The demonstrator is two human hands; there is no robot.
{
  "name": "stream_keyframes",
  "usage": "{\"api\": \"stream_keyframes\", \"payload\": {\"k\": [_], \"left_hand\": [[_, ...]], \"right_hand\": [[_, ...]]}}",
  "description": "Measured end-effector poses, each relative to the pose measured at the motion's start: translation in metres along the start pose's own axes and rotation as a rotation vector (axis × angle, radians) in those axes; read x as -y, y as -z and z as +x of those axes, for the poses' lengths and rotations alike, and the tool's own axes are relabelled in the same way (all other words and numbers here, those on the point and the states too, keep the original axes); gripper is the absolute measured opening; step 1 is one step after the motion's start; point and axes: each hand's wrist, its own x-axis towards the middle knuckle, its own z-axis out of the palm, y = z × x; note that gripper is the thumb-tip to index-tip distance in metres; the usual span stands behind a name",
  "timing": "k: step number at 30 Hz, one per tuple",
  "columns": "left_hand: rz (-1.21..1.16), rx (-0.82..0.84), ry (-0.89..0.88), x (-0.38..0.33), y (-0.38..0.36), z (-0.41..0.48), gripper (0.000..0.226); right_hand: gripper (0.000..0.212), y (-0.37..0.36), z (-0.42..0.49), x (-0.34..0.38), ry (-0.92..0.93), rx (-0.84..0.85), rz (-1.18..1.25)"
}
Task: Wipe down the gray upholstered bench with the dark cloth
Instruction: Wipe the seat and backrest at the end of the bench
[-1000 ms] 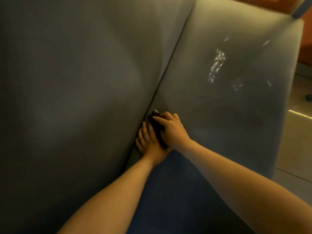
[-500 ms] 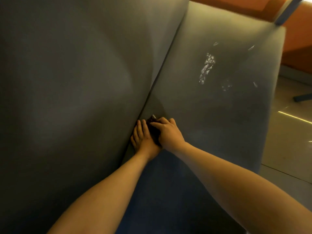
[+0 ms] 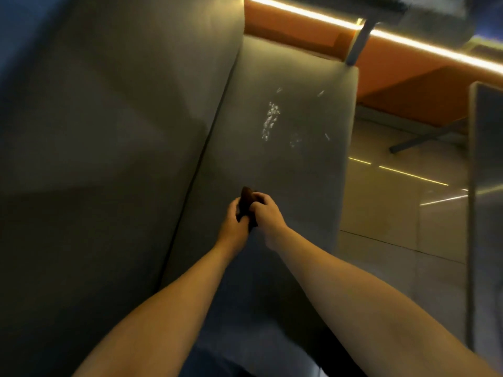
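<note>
Gray upholstered bench (image 3: 285,170): left hand (image 3: 232,221) and right hand (image 3: 268,213), pinching crumpled dark cloth (image 3: 246,200), have left the seam (image 3: 206,148); white flecked smear (image 3: 270,121) at 12 o'clock unwiped, likely next.

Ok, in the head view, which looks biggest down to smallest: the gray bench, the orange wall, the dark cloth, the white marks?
1. Gray upholstered bench, filling most of the view.
2. Orange wall panel.
3. Dark crumpled cloth and white speckled marks: they look about alike, and the cloth is partly hidden, so unranked.
</note>
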Motion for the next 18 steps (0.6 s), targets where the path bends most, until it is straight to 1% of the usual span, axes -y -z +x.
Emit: {"api": "stream_keyframes", "payload": {"k": [3, 5, 7, 9, 12, 14, 16, 18], "left_hand": [[-0.123, 0.091, -0.003, -0.026, -0.021, -0.017, 0.054], [-0.134, 0.129, -0.003, -0.041, -0.036, -0.014, 0.063], [-0.108, 0.146, 0.022, -0.053, -0.051, 0.000, 0.072], [-0.121, 0.141, 0.051, -0.059, -0.066, 0.021, 0.074], [-0.122, 0.088, 0.092, -0.065, -0.090, 0.056, 0.060], [-0.094, 0.026, 0.079, -0.071, -0.108, 0.079, 0.052], [0.020, -0.056, 0.021, -0.080, -0.124, 0.105, 0.050], [0.148, -0.181, -0.021, -0.090, -0.138, 0.134, 0.053]], "right_hand": [[0.030, 0.031, -0.022, 0.018, -0.079, -0.003, 0.141], [0.030, 0.046, -0.023, 0.029, -0.121, 0.018, 0.191], [0.033, 0.056, -0.007, 0.039, -0.137, 0.042, 0.177], [0.032, 0.064, 0.016, 0.048, -0.135, 0.048, 0.107], [0.027, 0.085, 0.055, 0.059, -0.112, 0.012, -0.020], [0.025, 0.102, 0.082, 0.068, -0.070, 0.004, -0.122], [0.029, 0.121, 0.112, 0.076, -0.010, 0.006, -0.258], [0.034, 0.141, 0.145, 0.086, 0.049, -0.020, -0.368]]}}
